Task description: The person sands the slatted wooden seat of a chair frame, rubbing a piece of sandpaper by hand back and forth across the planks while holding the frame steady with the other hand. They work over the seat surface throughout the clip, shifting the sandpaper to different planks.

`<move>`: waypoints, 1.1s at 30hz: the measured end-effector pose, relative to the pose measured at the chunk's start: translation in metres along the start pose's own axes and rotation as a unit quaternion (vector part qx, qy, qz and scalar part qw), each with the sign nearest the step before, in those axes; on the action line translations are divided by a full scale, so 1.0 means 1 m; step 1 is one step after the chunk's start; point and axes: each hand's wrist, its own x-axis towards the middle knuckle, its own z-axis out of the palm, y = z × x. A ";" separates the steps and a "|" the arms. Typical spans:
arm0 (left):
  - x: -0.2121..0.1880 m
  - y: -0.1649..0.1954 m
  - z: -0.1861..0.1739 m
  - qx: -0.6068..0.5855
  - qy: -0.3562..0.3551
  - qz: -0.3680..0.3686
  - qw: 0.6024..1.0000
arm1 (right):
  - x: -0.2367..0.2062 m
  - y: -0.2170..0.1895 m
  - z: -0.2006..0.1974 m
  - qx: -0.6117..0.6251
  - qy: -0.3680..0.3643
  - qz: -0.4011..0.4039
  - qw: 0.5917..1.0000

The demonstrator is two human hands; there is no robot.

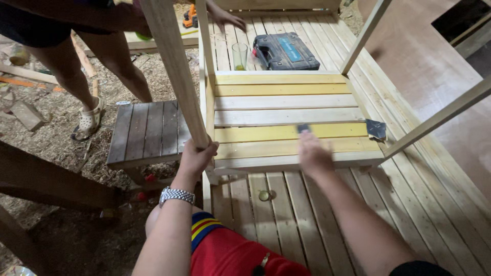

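Both hands worked: left hand (pixel 197 156) wrapped the wooden post (pixel 176 71); right hand (pixel 313 153), blurred, seemingly pinched a dark block (pixel 304 128) at twelve o'clock.

The left hand (pixel 197 156), a metal watch (pixel 176 194) on its wrist, gripped the slanting wooden post (pixel 174 66) of a slatted frame whose top (pixel 286 120) alternated yellow and pale boards. The right hand (pixel 313 153), blurred, pressed a small dark sanding piece (pixel 304 128) onto a yellow slat, near a second dark scrap (pixel 376 129) at the frame's edge. Beyond stood a plastic cup (pixel 239 55), a dark tool case (pixel 284 51), a brown stool (pixel 148 134) and another person's legs (pixel 94 71).
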 end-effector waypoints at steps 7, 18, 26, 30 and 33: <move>-0.001 -0.001 0.001 0.030 0.020 -0.005 0.999 | 0.008 0.009 0.004 -0.056 0.069 0.051 0.995; 0.003 -0.006 -0.003 0.089 0.011 -0.004 0.996 | 0.003 -0.151 0.031 0.042 -0.007 -0.180 0.983; 0.003 -0.006 -0.005 0.105 0.029 -0.019 0.994 | 0.009 0.050 0.023 -0.018 0.032 -0.008 0.999; 0.005 -0.006 -0.005 0.121 0.027 -0.018 0.992 | 0.013 0.099 0.008 -0.003 0.040 0.059 0.997; 0.005 -0.009 -0.003 0.077 0.062 -0.053 0.994 | 0.015 0.066 0.015 -0.017 0.027 0.105 0.994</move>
